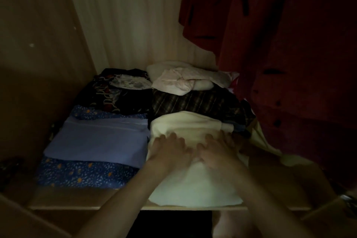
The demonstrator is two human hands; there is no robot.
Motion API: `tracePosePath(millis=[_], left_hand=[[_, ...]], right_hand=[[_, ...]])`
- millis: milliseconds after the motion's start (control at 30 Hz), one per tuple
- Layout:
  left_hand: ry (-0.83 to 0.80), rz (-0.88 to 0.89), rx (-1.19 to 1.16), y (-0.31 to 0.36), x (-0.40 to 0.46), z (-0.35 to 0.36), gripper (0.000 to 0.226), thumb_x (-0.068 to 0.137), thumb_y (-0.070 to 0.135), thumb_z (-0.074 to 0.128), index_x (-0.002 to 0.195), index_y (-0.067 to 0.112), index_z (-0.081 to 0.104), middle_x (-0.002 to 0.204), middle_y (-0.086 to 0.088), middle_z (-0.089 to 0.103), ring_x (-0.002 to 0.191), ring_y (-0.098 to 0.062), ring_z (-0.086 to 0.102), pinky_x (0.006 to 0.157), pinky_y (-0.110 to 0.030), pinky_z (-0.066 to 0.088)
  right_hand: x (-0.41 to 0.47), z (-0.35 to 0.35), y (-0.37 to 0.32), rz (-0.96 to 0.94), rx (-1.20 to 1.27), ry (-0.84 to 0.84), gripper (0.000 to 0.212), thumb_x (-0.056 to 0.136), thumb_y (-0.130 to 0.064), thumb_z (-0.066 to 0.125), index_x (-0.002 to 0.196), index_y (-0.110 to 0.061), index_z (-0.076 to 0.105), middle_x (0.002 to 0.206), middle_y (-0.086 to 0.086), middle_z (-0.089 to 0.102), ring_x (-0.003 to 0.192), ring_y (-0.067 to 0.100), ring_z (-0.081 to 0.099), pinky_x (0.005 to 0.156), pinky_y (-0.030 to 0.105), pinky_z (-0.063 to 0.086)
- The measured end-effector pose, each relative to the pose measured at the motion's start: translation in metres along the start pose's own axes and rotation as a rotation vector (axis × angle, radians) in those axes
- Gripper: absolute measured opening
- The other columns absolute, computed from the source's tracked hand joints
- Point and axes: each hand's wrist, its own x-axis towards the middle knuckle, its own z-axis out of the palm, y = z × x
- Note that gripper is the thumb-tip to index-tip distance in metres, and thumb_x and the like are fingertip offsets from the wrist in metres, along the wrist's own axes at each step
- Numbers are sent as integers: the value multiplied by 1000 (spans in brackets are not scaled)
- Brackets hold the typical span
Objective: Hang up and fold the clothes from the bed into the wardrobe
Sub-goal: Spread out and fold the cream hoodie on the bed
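Observation:
A folded cream garment [185, 125] lies at the front right of the wardrobe shelf [87, 202]. My left hand [170, 149] and my right hand [218, 150] rest side by side flat on top of it, fingers spread and pointing toward the back. Both hands are slightly blurred. Left of the cream piece sits a folded plain blue cloth [96, 139] on a blue patterned one [81, 174].
Behind lie dark patterned clothes [116, 94], a dark striped piece [193, 102] and a pale pink and white heap [183, 79]. Dark red garments [289, 54] hang at the right, reaching down to the shelf. The wardrobe's side wall [38, 63] stands at the left.

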Motion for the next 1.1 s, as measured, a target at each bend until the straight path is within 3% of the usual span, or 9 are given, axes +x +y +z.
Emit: tracePosePath(millis=[100, 167, 233, 400, 533, 667, 800, 933, 1100], left_hand=[[182, 32, -127, -6, 25, 7, 61, 90, 55, 24, 147, 34, 35, 156, 2, 31, 142, -19, 26, 117, -45, 15], [56, 29, -121, -12, 29, 33, 59, 98, 52, 25, 154, 40, 12, 164, 8, 8, 149, -12, 3, 119, -51, -6], [-32, -2, -168, -18, 35, 47, 59, 99, 54, 25, 153, 43, 4, 163, 12, 2, 150, -11, -2, 117, -52, -12], [-75, -29, -282, -23, 58, 44, 56, 98, 56, 30, 151, 46, 14, 162, 12, 13, 149, -12, 8, 118, -55, -3], [-89, -36, -267, -19, 54, 36, 58, 98, 54, 30, 152, 43, 15, 163, 7, 13, 149, -19, 11, 118, -54, -3], [180, 9, -131, -13, -4, 28, 78, 80, 63, 7, 151, 37, 29, 162, 4, 20, 149, -23, 16, 119, -47, 0], [154, -9, -57, -8, -49, 48, 78, 78, 75, 11, 148, 47, 31, 161, 4, 24, 144, -38, 25, 118, -58, 5], [96, -41, -26, -7, -39, 48, 83, 74, 74, 3, 149, 46, 24, 163, 3, 17, 145, -36, 21, 117, -57, 9], [130, -53, -33, -4, -36, 45, 81, 75, 71, 4, 148, 46, 28, 162, 5, 20, 144, -31, 24, 116, -55, 17]], right_hand=[[10, -1, -16, 108, 49, 97, 61, 95, -54, 29, 151, -33, 17, 158, 18, 9, 145, 36, 6, 112, 62, 8], [10, 13, -19, 162, 60, 21, 67, 94, -62, 23, 153, -37, 5, 161, 14, -2, 147, 34, -1, 112, 65, 5], [16, 24, -17, 173, 56, -20, 69, 92, -65, 22, 153, -39, 3, 162, 11, -3, 147, 35, -2, 110, 67, 7], [37, 22, -7, 77, 155, -75, 71, 86, -72, 25, 150, -44, 9, 162, 7, 6, 147, 33, 8, 112, 64, 10], [38, -4, 11, 22, 307, -189, 75, 88, -68, 39, 152, -41, 14, 163, -1, 4, 149, 28, 8, 119, 49, 11], [-36, 13, 34, 97, 295, 241, 62, 89, -59, 45, 145, -37, 31, 159, -5, 17, 144, 25, 17, 115, 47, 23], [-88, 58, 42, 38, 322, 283, 73, 81, -75, 29, 148, -48, 17, 160, -8, 11, 142, 32, 24, 109, 50, 34], [-71, 61, 44, 70, 344, 369, 68, 80, -64, 37, 145, -45, 31, 155, -4, 30, 134, 31, 38, 98, 48, 45], [-64, 62, 44, 40, 321, 396, 66, 81, -55, 42, 144, -39, 39, 152, 0, 36, 130, 31, 42, 92, 46, 49]])
